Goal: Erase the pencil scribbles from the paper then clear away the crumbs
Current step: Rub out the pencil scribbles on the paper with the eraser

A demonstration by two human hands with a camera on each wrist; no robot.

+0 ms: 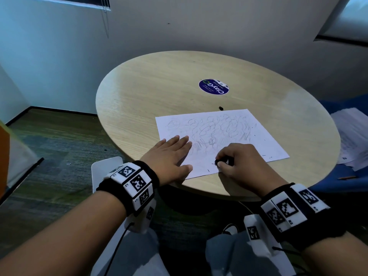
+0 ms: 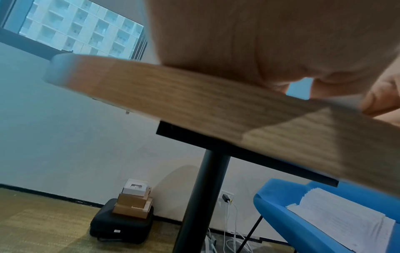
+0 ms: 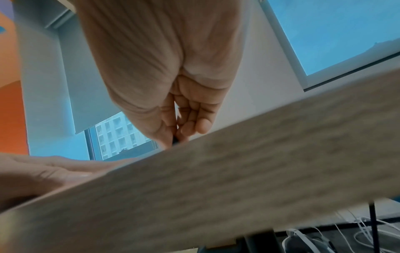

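A white sheet of paper covered in grey pencil scribbles lies on the round wooden table. My left hand lies flat with straight fingers on the paper's near left corner. My right hand pinches a small black eraser against the paper near its front edge; in the right wrist view only a dark sliver of the eraser shows between thumb and fingers. A few dark crumbs lie scattered on the paper's right side.
A small black object sits just beyond the paper's far edge. A round purple sticker is on the tabletop further back. A blue chair with a stack of papers stands to the right. Boxes on a black case sit on the floor.
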